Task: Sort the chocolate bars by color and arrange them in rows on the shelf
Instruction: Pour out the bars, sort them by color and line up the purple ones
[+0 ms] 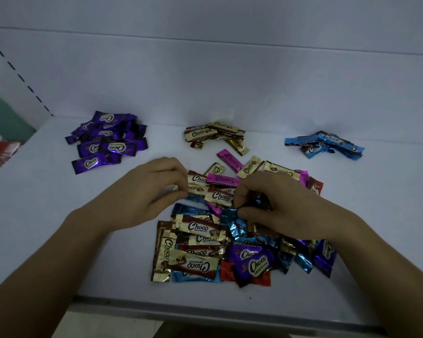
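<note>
A mixed heap of Choco bars point(205, 252) in gold, blue, purple, pink and red wrappers lies at the front middle of the white shelf point(59, 215). Behind it are three sorted piles: purple bars point(108, 141) at the left, gold bars point(216, 134) in the middle, blue bars point(325, 143) at the right. My left hand point(154, 191) rests on the heap's left edge with its fingers pinched on the end of a gold bar point(198, 189). My right hand point(274, 203) is curled over the heap, thumb and fingers pinching a crinkled blue bar point(232, 214).
The shelf's white back wall point(205, 81) rises behind the piles. A side panel with a dashed row of slots point(20, 76) stands at the left, with red boxes point(0, 154) beyond it. The shelf's front lip point(156, 306) runs along the bottom.
</note>
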Motion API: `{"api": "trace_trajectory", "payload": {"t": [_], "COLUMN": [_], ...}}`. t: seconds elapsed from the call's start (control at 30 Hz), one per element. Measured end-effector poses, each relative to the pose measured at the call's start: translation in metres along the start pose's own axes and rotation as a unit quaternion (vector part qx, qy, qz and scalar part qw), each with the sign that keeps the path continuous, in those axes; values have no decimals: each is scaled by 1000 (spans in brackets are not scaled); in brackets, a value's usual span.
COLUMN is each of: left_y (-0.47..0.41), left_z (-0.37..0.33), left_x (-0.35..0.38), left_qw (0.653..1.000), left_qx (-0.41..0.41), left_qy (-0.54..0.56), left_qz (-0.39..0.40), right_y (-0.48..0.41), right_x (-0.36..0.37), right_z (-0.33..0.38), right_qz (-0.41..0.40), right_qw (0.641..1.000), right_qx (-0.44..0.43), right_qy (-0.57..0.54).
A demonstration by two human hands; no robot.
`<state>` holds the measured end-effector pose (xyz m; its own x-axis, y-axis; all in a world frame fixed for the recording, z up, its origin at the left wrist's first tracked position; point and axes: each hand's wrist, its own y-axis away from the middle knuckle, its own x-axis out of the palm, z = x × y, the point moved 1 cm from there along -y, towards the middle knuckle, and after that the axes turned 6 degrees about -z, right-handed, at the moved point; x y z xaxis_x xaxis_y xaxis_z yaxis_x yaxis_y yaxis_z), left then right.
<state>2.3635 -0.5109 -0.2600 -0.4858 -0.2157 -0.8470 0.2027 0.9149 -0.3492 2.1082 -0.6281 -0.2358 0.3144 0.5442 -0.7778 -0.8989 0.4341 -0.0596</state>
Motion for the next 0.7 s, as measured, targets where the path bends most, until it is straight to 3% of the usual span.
{"api": "trace_trajectory", "payload": {"t": [0.27, 0.43, 0.7], "left_y": [1, -3, -66], "left_z": [-8, -17, -33], "left_x": [0, 2, -5], "left_qw": [988, 972, 988], "left_qx": [-82, -107, -90], "left_qy": [116, 196, 123], "left_qz": [-65, -67, -31], "right_y": [0, 0, 15], "right_x": [1, -6, -62], "right_z": [-1, -3, -31], "right_qz": [-101, -168, -199], "right_qw": [989, 974, 975], "right_qx": [35, 69, 89], "right_qy": [-103, -134, -44]}}
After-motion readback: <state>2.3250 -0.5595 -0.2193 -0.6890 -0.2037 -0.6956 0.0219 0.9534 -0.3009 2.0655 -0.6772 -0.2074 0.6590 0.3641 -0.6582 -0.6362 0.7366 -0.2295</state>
